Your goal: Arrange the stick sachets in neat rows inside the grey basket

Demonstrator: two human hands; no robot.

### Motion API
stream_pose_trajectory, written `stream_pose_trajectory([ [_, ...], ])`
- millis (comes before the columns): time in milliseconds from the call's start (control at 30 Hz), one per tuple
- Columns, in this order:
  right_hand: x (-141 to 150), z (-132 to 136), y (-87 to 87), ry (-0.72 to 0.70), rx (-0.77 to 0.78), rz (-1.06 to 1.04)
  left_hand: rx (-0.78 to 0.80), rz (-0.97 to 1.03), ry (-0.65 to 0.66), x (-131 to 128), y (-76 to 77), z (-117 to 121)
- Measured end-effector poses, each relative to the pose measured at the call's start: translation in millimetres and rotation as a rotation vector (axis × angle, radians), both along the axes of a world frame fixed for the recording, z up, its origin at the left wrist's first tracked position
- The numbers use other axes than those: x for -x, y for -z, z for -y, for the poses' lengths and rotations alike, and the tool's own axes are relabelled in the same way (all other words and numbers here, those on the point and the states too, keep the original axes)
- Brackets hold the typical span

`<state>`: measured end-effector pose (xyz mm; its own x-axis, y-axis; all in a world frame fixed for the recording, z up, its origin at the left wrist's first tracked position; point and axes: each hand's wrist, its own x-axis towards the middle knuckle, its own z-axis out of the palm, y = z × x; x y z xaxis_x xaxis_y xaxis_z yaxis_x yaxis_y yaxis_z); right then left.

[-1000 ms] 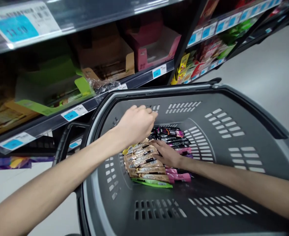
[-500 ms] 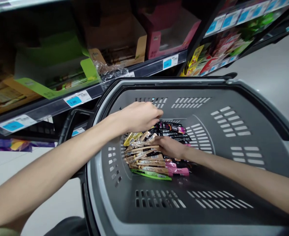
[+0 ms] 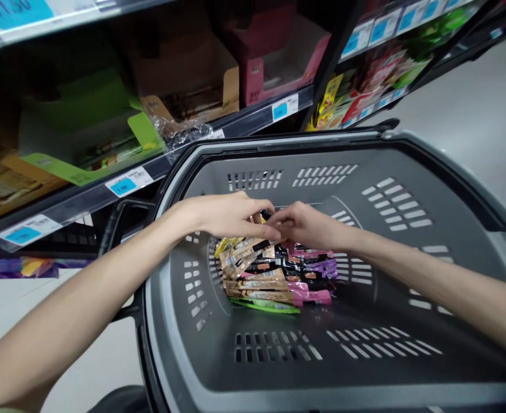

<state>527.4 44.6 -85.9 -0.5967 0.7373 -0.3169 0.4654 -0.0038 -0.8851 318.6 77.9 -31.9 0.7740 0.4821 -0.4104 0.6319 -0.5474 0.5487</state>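
Observation:
A grey plastic shopping basket (image 3: 390, 172) fills the lower view. On its floor lies a pile of thin snack bars (image 3: 274, 275) in tan, black, pink, purple and green wrappers. My left hand (image 3: 222, 215) reaches in from the left, fingers curled and pinched over the far end of the pile. My right hand (image 3: 307, 225) comes in from the right and meets it, fingertips pinched close to the left ones. Both hands seem to grip bars at the top of the pile, but what lies between the fingers is hidden.
Store shelves run along the upper left with a green display box (image 3: 81, 137), a brown carton (image 3: 188, 86) and a pink carton (image 3: 274, 63), blue price tags (image 3: 124, 184) on the shelf edge. More packets (image 3: 365, 86) fill shelves at upper right. Pale floor (image 3: 472, 115) lies to the right.
My right hand has lifted from lying on the pile's middle and moved up to meet my left hand. My left hand has dropped lower onto the bars. The pile has shifted slightly.

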Motion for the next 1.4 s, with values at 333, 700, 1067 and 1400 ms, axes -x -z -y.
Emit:
stream_pose_trajectory([
  [333, -15, -11, -42.3, 0.529, 0.514, -0.546, -0.077, 0.135, -0.014, -1, 1.0, -2],
  [700, -8, 2, -58.4, 0.66, 0.318, -0.923, 0.217, 0.577, -0.311, -16, -11.0, 13],
  [1067, 0, 12, -38.8, 0.324, 0.41, -0.654, 0.695, 0.901, -0.695, -15, -11.6, 9],
  [1400, -3, 10, -40.6, 0.51, 0.141, -0.653, 0.935, 0.598, -0.484, -12, -13.8, 12],
])
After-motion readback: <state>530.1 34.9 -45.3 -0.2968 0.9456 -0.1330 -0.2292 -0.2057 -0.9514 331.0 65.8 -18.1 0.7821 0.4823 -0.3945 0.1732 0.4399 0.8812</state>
